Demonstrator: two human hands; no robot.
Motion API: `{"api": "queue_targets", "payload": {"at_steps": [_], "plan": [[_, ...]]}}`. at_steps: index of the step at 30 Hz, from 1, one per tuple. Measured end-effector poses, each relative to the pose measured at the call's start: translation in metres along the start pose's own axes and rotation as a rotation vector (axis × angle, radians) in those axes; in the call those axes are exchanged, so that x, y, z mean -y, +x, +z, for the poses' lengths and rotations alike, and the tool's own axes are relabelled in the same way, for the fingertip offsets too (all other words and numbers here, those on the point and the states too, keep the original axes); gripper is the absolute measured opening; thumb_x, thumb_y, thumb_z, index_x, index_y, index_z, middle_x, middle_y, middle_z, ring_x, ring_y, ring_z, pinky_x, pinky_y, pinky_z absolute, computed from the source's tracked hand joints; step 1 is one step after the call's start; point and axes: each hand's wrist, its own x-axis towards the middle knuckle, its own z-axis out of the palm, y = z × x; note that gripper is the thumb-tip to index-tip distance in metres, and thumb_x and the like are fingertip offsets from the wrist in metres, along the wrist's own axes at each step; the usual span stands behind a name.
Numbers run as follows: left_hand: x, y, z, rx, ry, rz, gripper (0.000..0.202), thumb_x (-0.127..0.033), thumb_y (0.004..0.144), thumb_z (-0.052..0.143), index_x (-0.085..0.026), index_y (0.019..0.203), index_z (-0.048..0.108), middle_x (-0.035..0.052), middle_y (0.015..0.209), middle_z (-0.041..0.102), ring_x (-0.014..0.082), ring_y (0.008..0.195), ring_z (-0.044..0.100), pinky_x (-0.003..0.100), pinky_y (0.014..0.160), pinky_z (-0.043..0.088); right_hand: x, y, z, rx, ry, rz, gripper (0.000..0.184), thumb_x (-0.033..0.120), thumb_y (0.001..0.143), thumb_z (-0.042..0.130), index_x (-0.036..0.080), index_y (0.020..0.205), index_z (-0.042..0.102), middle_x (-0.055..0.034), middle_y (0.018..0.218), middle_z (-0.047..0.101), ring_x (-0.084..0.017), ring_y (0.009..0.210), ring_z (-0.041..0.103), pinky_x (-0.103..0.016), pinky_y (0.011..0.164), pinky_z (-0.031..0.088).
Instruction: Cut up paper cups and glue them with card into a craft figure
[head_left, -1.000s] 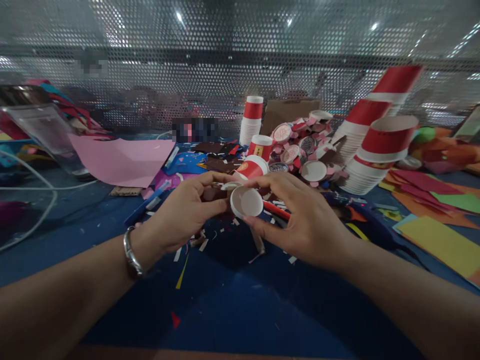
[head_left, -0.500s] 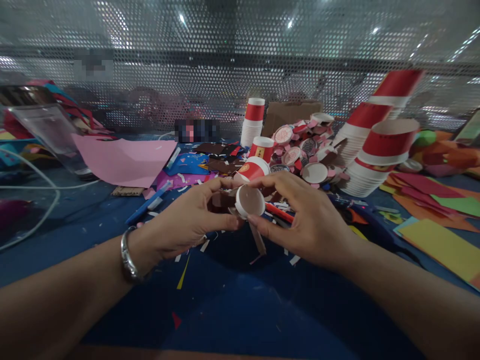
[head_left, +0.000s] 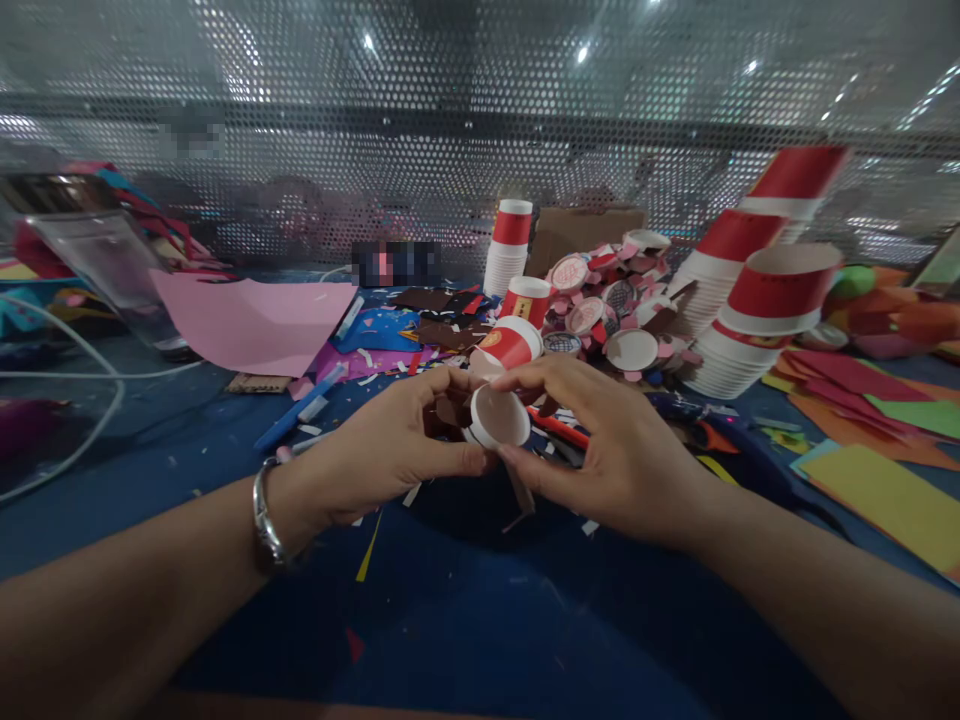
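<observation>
My left hand [head_left: 382, 450] and my right hand [head_left: 607, 450] meet over the blue table [head_left: 465, 620], both pinched on a small cut paper cup bottom [head_left: 499, 417], white-rimmed with its hollow facing me. Brown paper pieces [head_left: 448, 411] sit between my left fingers and the cup bottom. A silver bracelet [head_left: 264, 512] circles my left wrist. Just behind my hands lies a red and white paper cup [head_left: 508, 345] on its side, and a red pen [head_left: 556, 427] pokes out under my right fingers.
Tall stacks of red and white cups [head_left: 750, 300] stand at the right, beside a heap of cut cup bottoms [head_left: 607, 300]. Coloured paper sheets [head_left: 877, 440] lie far right, a pink sheet [head_left: 247, 320] and a clear container [head_left: 97, 260] at left. A perforated metal screen [head_left: 450, 130] closes the back.
The cup bottom has tilted in my fingers, from facing me flat to angled upward, and my hands have drawn closer together around it.
</observation>
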Motion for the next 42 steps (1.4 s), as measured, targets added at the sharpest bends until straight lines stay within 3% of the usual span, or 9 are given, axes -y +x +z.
{"api": "queue_targets", "payload": {"at_steps": [5, 12, 20, 29, 33, 42], "plan": [[0.0014, 0.0002, -0.0026, 0.027, -0.017, -0.022, 0.047, -0.014, 0.076, 0.085, -0.019, 0.117, 0.061, 0.0041, 0.111, 0.075, 0.0168, 0.098, 0.069, 0.031, 0.089, 0.05, -0.0005, -0.0002, -0.0016, 0.016, 0.031, 0.004, 0.038, 0.026, 0.087, 0.073, 0.018, 0.122, 0.062, -0.0112, 0.122, 0.07, -0.027, 0.116, 0.065, -0.041, 0.099, 0.051], [0.0015, 0.0017, -0.003, 0.062, -0.093, -0.022, 0.049, -0.011, 0.074, 0.087, -0.019, 0.113, 0.059, 0.0011, 0.1, 0.075, 0.0154, 0.094, 0.07, 0.028, 0.084, 0.051, 0.001, 0.0017, -0.0054, 0.05, 0.072, 0.0, 0.041, 0.027, 0.087, 0.071, 0.017, 0.126, 0.061, -0.0112, 0.123, 0.07, -0.027, 0.118, 0.064, -0.041, 0.101, 0.051], [-0.0036, 0.0042, -0.0072, 0.111, -0.014, -0.025, 0.054, -0.017, 0.075, 0.087, -0.021, 0.124, 0.065, 0.0042, 0.107, 0.076, 0.019, 0.099, 0.071, 0.031, 0.089, 0.052, 0.0023, 0.0029, -0.0089, 0.043, 0.079, 0.009, 0.041, 0.025, 0.086, 0.071, 0.021, 0.126, 0.06, -0.0106, 0.122, 0.07, -0.028, 0.115, 0.067, -0.043, 0.098, 0.055], [-0.0017, 0.0045, -0.0066, 0.071, -0.019, 0.005, 0.05, -0.017, 0.073, 0.089, -0.02, 0.117, 0.066, 0.0076, 0.119, 0.075, 0.0209, 0.104, 0.071, 0.032, 0.091, 0.054, 0.0001, 0.0023, -0.0091, 0.031, 0.088, -0.062, 0.042, 0.024, 0.087, 0.072, 0.017, 0.126, 0.06, -0.0116, 0.123, 0.07, -0.026, 0.116, 0.065, -0.039, 0.1, 0.053], [-0.0007, 0.0045, -0.0052, 0.064, -0.08, -0.002, 0.053, -0.013, 0.073, 0.088, -0.022, 0.121, 0.066, 0.0063, 0.126, 0.073, 0.0197, 0.108, 0.07, 0.03, 0.092, 0.054, -0.0009, 0.0018, -0.0086, 0.02, 0.078, -0.067, 0.044, 0.022, 0.086, 0.073, 0.02, 0.128, 0.059, -0.0108, 0.126, 0.068, -0.027, 0.12, 0.064, -0.041, 0.102, 0.053], [-0.0045, 0.0002, 0.0007, 0.084, -0.308, -0.087, 0.054, -0.004, 0.072, 0.087, -0.023, 0.12, 0.071, 0.0022, 0.11, 0.075, 0.0137, 0.099, 0.069, 0.022, 0.085, 0.053, -0.0012, 0.0032, -0.0089, 0.027, 0.098, -0.106, 0.047, 0.017, 0.085, 0.073, 0.023, 0.129, 0.058, -0.0105, 0.126, 0.068, -0.027, 0.121, 0.062, -0.046, 0.104, 0.052]]}}
